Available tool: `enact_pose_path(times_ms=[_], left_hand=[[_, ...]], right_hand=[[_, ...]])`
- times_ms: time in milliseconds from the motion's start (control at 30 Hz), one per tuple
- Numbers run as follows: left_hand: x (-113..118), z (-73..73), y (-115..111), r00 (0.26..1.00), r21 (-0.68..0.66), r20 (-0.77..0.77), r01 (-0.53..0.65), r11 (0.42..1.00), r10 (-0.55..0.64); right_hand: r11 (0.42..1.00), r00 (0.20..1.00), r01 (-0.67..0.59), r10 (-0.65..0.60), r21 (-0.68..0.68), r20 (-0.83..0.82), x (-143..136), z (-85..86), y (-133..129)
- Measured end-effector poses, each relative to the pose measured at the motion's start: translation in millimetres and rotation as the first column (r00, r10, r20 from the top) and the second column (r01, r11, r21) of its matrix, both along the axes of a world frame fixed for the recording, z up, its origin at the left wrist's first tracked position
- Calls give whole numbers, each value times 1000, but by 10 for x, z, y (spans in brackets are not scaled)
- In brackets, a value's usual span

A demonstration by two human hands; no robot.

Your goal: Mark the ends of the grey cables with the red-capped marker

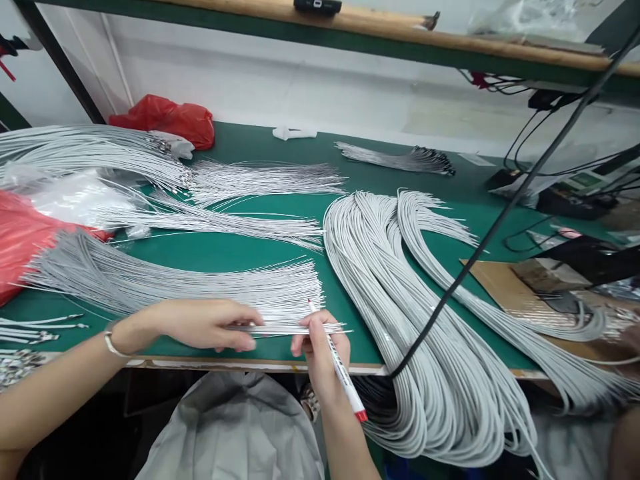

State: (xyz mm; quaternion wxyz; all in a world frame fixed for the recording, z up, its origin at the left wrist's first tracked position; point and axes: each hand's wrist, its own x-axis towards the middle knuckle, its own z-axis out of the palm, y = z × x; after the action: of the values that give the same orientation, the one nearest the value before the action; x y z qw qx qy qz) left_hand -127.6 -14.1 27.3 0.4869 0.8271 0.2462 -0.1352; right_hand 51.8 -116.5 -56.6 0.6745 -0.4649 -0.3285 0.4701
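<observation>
My right hand [324,350] grips a white marker [344,379] with a red end cap, its red tip pointing up and away. The same hand's fingertips are at the ends of a few thin white wires [280,329] near the table's front edge. My left hand [213,325] is over these wires farther left, thumb and fingers apart, with wires passing between or under them; its palm side is hidden. Just beyond both hands lies a wide fan of grey-white wires [200,283], their ends lined up toward the right.
A thick bundle of pale grey cables [390,280] hangs over the front edge at right. A black cord [480,250] slants across the view. More wire bundles [270,180] lie behind, with red plastic bags [170,120] at left. A shelf [380,43] spans the back.
</observation>
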Motion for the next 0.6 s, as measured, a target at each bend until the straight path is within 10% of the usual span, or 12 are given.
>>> enact_pose_path(times_ms=[333,600], left_hand=[[350,0,-228,968,102,239,-104,989,77],[409,-4,-230,967,98,234,-130,987,104]], right_hand=[[917,791,216,-365,335,491,332,-183,-234],[885,614,96,-412,455,673,183,-245,-273]])
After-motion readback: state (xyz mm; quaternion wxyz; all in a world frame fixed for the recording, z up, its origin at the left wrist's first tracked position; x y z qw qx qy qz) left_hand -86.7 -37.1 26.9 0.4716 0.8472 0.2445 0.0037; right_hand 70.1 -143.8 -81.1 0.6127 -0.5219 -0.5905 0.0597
